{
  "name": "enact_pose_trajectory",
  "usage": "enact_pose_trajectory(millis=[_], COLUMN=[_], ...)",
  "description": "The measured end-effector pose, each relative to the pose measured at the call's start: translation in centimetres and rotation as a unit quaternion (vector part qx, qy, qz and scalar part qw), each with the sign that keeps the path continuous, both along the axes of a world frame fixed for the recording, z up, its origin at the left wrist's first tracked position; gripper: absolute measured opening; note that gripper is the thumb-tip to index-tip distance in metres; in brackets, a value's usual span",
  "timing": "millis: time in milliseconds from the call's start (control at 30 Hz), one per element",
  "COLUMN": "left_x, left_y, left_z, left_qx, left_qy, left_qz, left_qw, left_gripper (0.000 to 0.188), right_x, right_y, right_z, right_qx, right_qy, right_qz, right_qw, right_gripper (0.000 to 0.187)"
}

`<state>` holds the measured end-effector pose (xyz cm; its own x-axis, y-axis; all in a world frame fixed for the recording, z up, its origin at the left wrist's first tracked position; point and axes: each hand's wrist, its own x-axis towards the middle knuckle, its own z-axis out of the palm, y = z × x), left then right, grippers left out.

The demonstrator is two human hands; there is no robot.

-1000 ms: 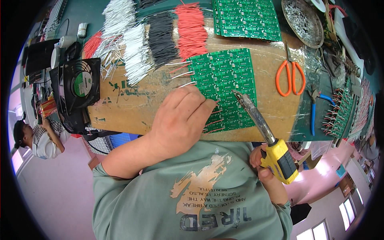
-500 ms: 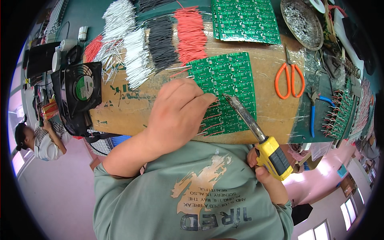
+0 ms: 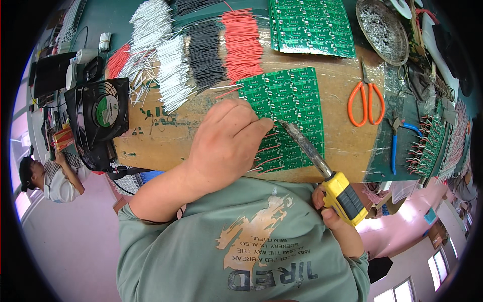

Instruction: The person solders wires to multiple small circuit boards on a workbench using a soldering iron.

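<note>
While seen from the head camera, lay flat on a brown cardboard sheet [image 3: 166, 131]: a green circuit board panel [image 3: 292, 108], near the middle of the bench. Rested on the panel's left part, left hand [image 3: 226, 143], fingers [image 3: 251, 126] drawn together and pressed down on the green surface beside thin red wire leads [image 3: 264, 161] poking out below it. Gripped a yellow-handled soldering iron [image 3: 332, 181] at the lower right, right hand [image 3: 334, 216], fingers clamped around the handle; touched the panel just beside the left fingertips, its metal tip. Spread above the panel: bundles of white wires [image 3: 166, 65], black wires [image 3: 204, 53] and red wires [image 3: 241, 43]. Lay to the right, well apart from the hands, orange-handled scissors [image 3: 366, 103]. Stood at the left edge, a black fan [image 3: 98, 113].
</note>
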<state>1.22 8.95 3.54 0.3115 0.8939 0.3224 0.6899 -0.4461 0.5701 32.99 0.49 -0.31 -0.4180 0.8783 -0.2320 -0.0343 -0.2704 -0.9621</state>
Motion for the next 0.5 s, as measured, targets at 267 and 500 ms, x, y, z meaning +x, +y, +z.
enact_pose_trajectory(millis=[267, 500], left_x=[0.10, 0.04], left_y=[0.08, -0.06], left_z=[0.18, 0.24], left_qx=[-0.015, -0.020], left_qy=[-0.006, 0.000], left_qz=[-0.002, 0.000], left_qw=[1.000, 1.000], left_gripper=[0.031, 0.030], right_x=[0.75, 0.58], right_y=[-0.03, 0.25], right_z=[-0.42, -0.18], right_qx=[0.019, 0.046], right_qy=[-0.048, -0.087], right_qz=[0.043, 0.069], right_qw=[0.998, 0.993], right_gripper=[0.037, 0.039])
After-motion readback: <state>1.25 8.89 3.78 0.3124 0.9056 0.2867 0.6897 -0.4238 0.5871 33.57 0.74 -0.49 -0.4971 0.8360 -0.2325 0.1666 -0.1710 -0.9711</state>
